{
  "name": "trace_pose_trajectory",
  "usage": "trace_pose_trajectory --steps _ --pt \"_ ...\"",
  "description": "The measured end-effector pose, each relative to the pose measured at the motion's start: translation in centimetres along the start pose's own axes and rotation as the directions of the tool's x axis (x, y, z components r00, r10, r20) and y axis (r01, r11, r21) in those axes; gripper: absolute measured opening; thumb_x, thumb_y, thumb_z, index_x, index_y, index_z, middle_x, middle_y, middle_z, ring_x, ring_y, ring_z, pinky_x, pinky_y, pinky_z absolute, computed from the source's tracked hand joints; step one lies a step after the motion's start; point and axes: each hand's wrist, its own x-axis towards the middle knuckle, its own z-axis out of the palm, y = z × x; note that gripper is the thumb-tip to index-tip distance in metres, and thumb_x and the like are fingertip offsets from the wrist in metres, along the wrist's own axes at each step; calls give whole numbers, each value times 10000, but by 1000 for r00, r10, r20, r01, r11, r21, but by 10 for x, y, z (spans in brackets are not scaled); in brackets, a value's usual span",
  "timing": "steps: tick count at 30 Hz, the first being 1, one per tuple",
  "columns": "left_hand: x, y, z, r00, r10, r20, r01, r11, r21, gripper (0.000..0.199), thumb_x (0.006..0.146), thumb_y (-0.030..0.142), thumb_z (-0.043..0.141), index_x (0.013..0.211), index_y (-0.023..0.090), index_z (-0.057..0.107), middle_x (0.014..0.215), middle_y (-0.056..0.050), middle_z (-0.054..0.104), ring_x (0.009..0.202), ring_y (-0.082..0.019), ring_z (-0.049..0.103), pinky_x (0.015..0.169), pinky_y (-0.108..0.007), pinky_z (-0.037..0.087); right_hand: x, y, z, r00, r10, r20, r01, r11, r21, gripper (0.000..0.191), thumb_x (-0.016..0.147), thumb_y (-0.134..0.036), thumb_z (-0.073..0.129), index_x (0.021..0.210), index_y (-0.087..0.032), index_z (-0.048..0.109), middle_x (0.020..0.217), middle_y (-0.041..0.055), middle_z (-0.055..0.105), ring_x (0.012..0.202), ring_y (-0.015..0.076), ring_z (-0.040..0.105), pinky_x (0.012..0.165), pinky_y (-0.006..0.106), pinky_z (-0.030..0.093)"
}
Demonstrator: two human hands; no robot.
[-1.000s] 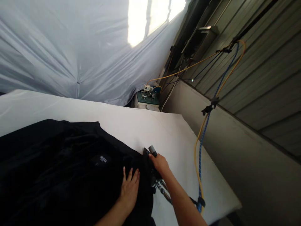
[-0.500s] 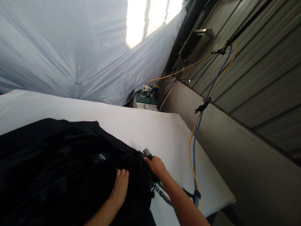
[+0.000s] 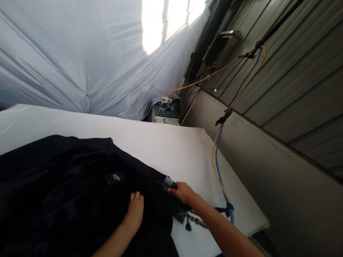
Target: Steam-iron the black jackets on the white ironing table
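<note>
A black garment (image 3: pixel 80 200) with a "GUESS" label (image 3: pixel 116 177) at the neck lies spread over the white table. My left hand (image 3: pixel 136 208) rests on its dark cloth, right of the label; the fingers lie on the fabric with their tips bent down. My right hand (image 3: pixel 183 192) is closed around the handle of a dark steam iron (image 3: pixel 170 182) with a grey handle end. This iron is at the garment's right edge, its underside hidden. Metal fittings (image 3: pixel 193 219) stick out behind it, beneath my right forearm.
A yellow hose and a blue hose (image 3: pixel 216 153) hang tied together from above and run down towards the iron. The white tabletop (image 3: pixel 150 142) reaches to a pale sheet curtain (image 3: pixel 107 64). Beyond stands a green-topped machine (image 3: pixel 166 111); a low wall (image 3: pixel 241 153) runs along the right.
My right hand and the iron have moved slightly right and down, and the hoses have swung with them. My left hand has drawn back a little to the left on the cloth.
</note>
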Motion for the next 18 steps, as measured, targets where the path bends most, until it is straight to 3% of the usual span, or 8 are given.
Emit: trace_pose_trajectory --steps 8,18 --pt "6 -5 4 997 -61 -44 59 997 -48 364 774 20 237 804 93 593 876 -119 562 818 -202 492 800 -308 352 -24 13 -12 977 -144 157 160 983 -91 382 682 -526 553 839 -199 673 773 49 677 657 190 601 532 245 376" --pt "7 -3 3 996 -72 -50 69 995 -65 405 768 3 208 793 74 606 873 -143 569 813 -214 511 771 -332 394 -37 2 -19 929 -248 276 326 900 -288 409 589 -570 614 816 -241 703 749 59 690 700 259 632 577 298 417"
